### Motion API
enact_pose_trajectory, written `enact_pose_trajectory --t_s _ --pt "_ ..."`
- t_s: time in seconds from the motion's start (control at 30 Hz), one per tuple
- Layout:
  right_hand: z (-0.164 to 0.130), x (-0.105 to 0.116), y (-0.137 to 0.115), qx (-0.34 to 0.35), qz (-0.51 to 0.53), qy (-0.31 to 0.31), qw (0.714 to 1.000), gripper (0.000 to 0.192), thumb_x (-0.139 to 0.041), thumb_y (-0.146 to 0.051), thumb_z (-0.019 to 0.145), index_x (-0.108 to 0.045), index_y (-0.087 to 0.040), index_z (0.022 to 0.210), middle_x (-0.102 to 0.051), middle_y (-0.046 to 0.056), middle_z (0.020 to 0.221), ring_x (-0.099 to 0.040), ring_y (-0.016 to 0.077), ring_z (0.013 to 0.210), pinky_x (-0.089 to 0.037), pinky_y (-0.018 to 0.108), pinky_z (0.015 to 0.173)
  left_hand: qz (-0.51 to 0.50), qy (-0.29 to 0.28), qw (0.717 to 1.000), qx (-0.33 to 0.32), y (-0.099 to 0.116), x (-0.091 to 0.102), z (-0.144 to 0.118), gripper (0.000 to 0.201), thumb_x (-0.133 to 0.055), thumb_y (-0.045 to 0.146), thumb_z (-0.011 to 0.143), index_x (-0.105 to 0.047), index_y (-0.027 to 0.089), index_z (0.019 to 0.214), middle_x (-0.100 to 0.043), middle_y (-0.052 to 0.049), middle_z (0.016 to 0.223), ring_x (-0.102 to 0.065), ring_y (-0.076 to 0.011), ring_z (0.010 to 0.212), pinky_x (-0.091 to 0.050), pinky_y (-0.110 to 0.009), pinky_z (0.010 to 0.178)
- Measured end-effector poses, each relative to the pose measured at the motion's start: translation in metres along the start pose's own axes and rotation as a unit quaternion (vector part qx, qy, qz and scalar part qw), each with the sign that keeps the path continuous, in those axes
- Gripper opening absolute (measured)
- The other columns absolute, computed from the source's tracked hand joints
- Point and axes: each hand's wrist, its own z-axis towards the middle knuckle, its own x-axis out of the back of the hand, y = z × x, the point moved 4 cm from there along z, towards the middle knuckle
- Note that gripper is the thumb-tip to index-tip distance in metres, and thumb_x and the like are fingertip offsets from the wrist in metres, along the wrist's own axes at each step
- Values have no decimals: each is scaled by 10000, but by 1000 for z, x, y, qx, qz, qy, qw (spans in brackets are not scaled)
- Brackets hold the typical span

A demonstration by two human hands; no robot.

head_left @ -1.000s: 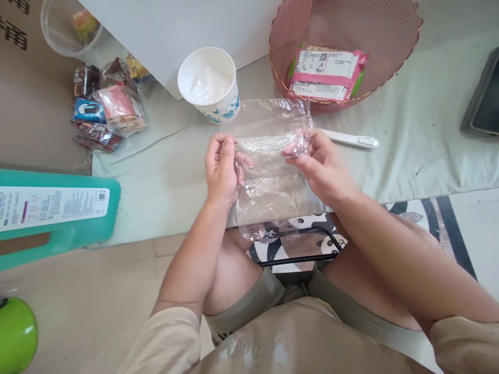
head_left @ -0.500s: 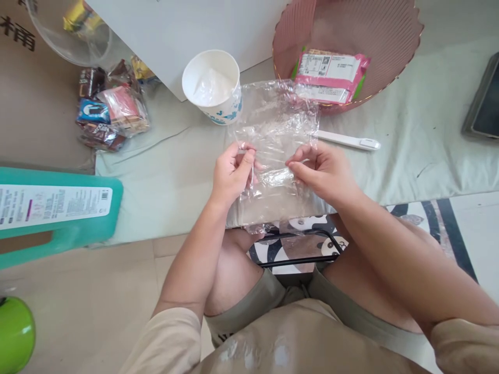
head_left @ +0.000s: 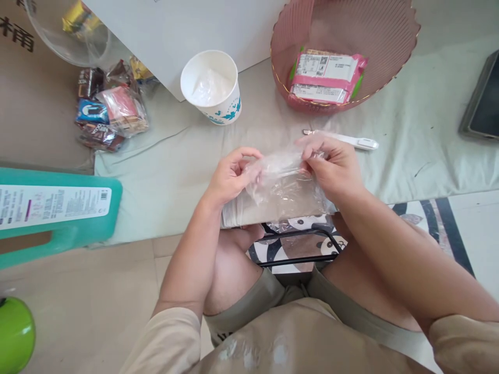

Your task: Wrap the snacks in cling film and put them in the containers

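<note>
Off the near left corner of the pale green cloth (head_left: 171, 176), teal jug (head_left: 78, 205), white label, handle opening partly visible. Behind it, at the cloth's left edge, clear plastic tub (head_left: 97, 49) with a yellow-wrapped piece inside, cut off by frame. Right of that, small pile of wrapped snacks (head_left: 113, 109), brown, blue and pink. Toward the cloth's middle, white paper cup (head_left: 222, 106), blue print, upright, crumpled clear plastic inside.

Left hand (head_left: 234, 174) near the cloth's near edge, fingers half curled at the bag's left side; can't tell if it grips. Clear plastic bag (head_left: 286, 189) between both hands, bunched at top, lower part past the near edge. Right hand (head_left: 337, 166) pinches the bag's upper right, thumb against fingers. Just behind right hand, slim white tool (head_left: 356, 141), dark tip. Farther back, pink ribbed bowl (head_left: 378, 41), gold rim, pink-and-white packet (head_left: 327, 75) inside. Cloth's far right: dark flat device (head_left: 483, 106), cut off.
</note>
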Motion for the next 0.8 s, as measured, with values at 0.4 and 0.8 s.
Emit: enact_pose_trajectory --t_s 0.4,0.8 --pt "1 9 7 -7 -23 -23 999 115 -744 -315 808 -653 -245 809 -670 56 1234 -676 243 1036 -559 346 671 58 100 985 -128 6 12 -1 208 -864 443 814 -825 276 932 -801 -17 904 -742 -144 812 -595 -270 717" --pt "1 4 11 13 -55 -24 998 543 -799 -354 808 -551 -342 1291 -554 61 1417 -651 244 1116 -595 398 873 118 70 981 -136 12 12 -2 79 -786 252 830 -843 285 875 -775 -57 1064 -724 -214 1065 -575 -378 967"
